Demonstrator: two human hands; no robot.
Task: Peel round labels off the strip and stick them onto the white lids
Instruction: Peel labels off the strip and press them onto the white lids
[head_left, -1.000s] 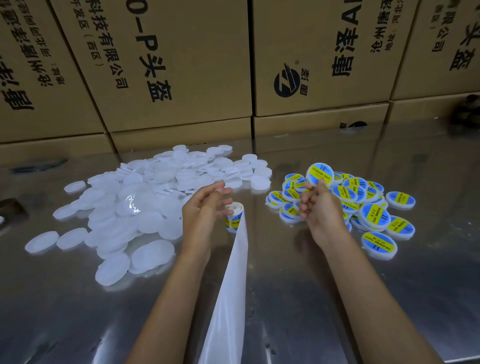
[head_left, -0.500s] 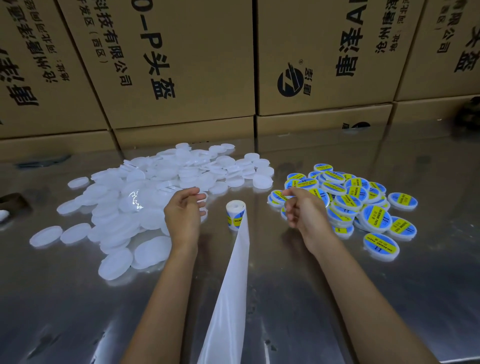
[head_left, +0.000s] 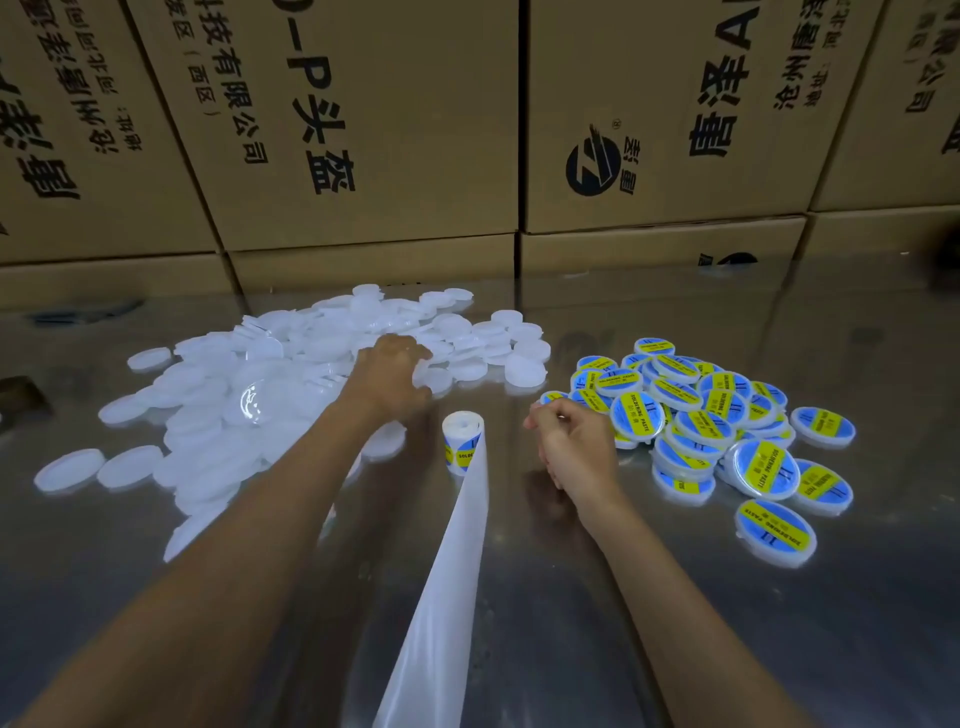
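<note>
A heap of plain white lids (head_left: 291, 384) covers the left of the steel table. My left hand (head_left: 392, 371) reaches palm down onto the heap's right side; its fingertips touch lids there and are partly hidden. The roll of round blue-and-yellow labels (head_left: 461, 441) stands between my hands. Its bare white backing strip (head_left: 447, 582) trails toward me. My right hand (head_left: 571, 441) hovers just right of the roll with its fingers curled and nothing visible in them. Labelled lids (head_left: 727, 415) lie piled to its right.
Stacked cardboard boxes (head_left: 363, 130) wall off the back of the steel table (head_left: 675, 623). A few stray white lids (head_left: 70, 470) lie at the far left. A dark object (head_left: 21, 395) sits at the left edge.
My left hand has moved away from the roll, forward and onto the white lid heap. My right hand has drawn back from the labelled pile, where it dropped a labelled lid, and now hangs curled.
</note>
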